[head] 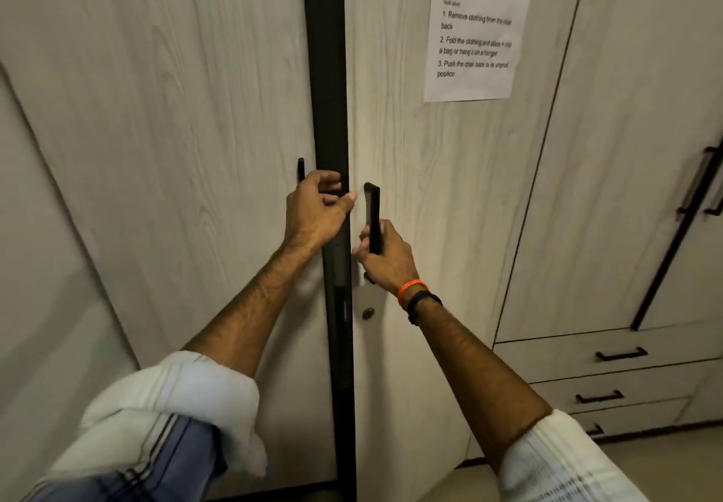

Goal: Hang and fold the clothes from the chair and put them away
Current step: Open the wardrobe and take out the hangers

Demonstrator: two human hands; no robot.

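Currently both hands are on the wardrobe doors, frame centre. Left hand [317, 210] sits at the inner edge of the left door [156, 149], fingers curled around the left handle [301, 170], a black vertical bar of which only the top end shows above the knuckles; thumb points toward 3 o'clock and just reaches the edge of the right door [430, 188]. Right hand [385, 255] is wrapped around the lower part of the right handle [372, 216], another black vertical bar; its top end sticks out above the fist at 12 o'clock. Doors are slightly apart: a dark vertical gap [326, 71] runs between them from top to bottom of frame. Nothing inside is readable, too dark. Round keyhole [368, 313] on the right door, at 6 o'clock from the right hand. Right wrist carries an orange band [411, 290] with a black band [424, 303] just behind it. White sleeves are rolled up on both forearms. Striped blue-grey cloth [172, 458] hangs over the left arm near the elbow, at 7 o'clock in frame, partly cut off by the bottom edge; can't tell what garment it is. Printed instruction sheet [475, 28] is stuck on the right door at 1 o'clock. Further wardrobe panel with stacked drawers [610, 368] and black pulls at 4 o'clock. Chair not in view.
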